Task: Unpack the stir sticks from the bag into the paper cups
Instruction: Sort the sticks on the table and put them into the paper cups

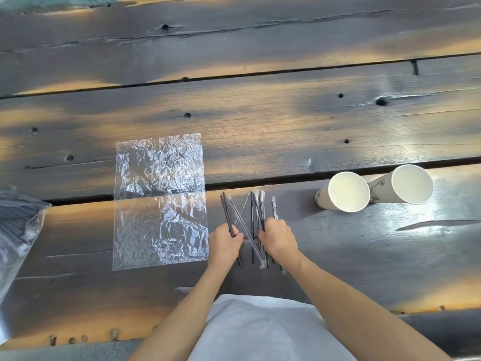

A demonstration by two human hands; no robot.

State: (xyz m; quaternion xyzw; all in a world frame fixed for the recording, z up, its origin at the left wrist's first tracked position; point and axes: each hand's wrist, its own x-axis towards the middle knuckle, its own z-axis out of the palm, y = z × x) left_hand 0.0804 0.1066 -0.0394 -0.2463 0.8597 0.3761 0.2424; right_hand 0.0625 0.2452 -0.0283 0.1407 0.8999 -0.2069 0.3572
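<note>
Sticks: we are seeing the stir sticks (246, 225) lying loose and crossed on the dark wooden table (260, 121), between and under both hands.
Left hand: our left hand (225, 244) is curling closed around one or two black sticks at the left of the pile.
Right hand: our right hand (279, 238) is pressing down on the right side of the pile, fingers bent; we cannot tell whether it is gripping any.
Count: we are making out roughly eight sticks, some in clear wrappers; two paper cups (346, 192), both empty.
Cups: they are standing side by side, well right of the sticks.
Bag: an emptied clear bag (160, 201) is lying flat just left of the pile.
Surroundings: another plastic bag of dark sticks (18, 225) is sitting at the left edge.
</note>
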